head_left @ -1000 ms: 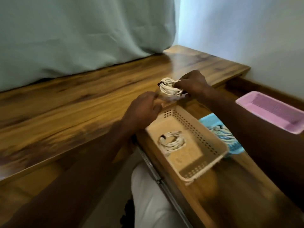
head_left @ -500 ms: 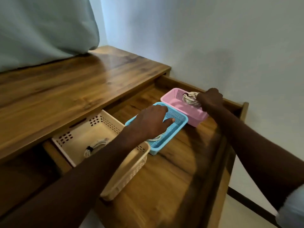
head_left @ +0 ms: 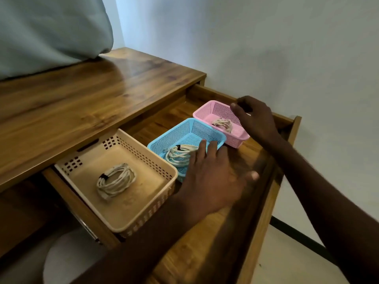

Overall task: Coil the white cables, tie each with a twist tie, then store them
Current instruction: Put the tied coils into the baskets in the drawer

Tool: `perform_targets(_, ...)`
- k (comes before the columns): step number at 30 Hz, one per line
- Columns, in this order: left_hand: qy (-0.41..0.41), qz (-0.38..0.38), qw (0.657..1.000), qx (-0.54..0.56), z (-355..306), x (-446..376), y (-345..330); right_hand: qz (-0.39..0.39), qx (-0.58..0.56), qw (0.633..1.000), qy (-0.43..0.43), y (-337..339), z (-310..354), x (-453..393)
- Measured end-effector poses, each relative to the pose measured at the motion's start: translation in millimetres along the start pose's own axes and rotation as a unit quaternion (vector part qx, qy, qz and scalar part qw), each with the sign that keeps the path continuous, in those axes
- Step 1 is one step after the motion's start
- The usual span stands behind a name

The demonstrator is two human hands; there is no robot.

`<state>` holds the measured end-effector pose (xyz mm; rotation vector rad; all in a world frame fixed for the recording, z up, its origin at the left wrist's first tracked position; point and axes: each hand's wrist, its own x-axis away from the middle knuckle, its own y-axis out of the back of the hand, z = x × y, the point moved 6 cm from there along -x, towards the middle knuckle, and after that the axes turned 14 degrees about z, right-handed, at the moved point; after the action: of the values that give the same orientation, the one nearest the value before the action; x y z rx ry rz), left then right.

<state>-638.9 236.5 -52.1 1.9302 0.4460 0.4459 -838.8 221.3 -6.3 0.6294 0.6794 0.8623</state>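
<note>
Under the right hand (head_left: 255, 121), in the pink basket (head_left: 207, 111): one coiled white cable (head_left: 222, 124), tied, resting on the basket floor. Right hand: fingers spread and relaxed above the basket's far rim, holding nothing. Left hand (head_left: 213, 173): fingers straight, blurred, fingertips at the near rim of the blue basket (head_left: 180, 132), holding nothing.

Beneath the left fingertips, in the blue basket: second coil (head_left: 179, 153), dark tie visible. Left of that hand, in the beige basket (head_left: 86, 162): third coil (head_left: 115, 179), dark tie on one side.

Risks, judged: the left hand could nudge the light blue basket against the pink one, the two being corner to corner; the beige basket sits part under the desktop (head_left: 82, 103), so closing the drawer (head_left: 264, 193) askew could snag its rim; a loose tie could let a coil spring open.

Surface and room: wooden desk and drawer, glossy grain; pale fabric (head_left: 51, 31) draped on the desktop's far side; plain pale wall (head_left: 266, 48) beyond the right hand; light floor with a dark skirting line below.
</note>
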Motion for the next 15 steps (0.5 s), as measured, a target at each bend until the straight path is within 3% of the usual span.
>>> perform_targets(5,-0.024,0.068,0.996,-0.058,-40.7,28.7,-32.8,-0.029,-0.082,0.991,0.100,20.5,-8.5,86.4)
perform_targets(10,0.002,0.001,0.994,-0.111,-36.8,28.7,-27.2,-0.117,-0.093,0.983,0.108,20.7,-7.6,81.5)
perform_targets(15,0.071,-0.024,0.986,-0.149,1.5,29.8,-2.7,-0.144,-0.136,0.974,0.110,-0.9,5.9,57.4)
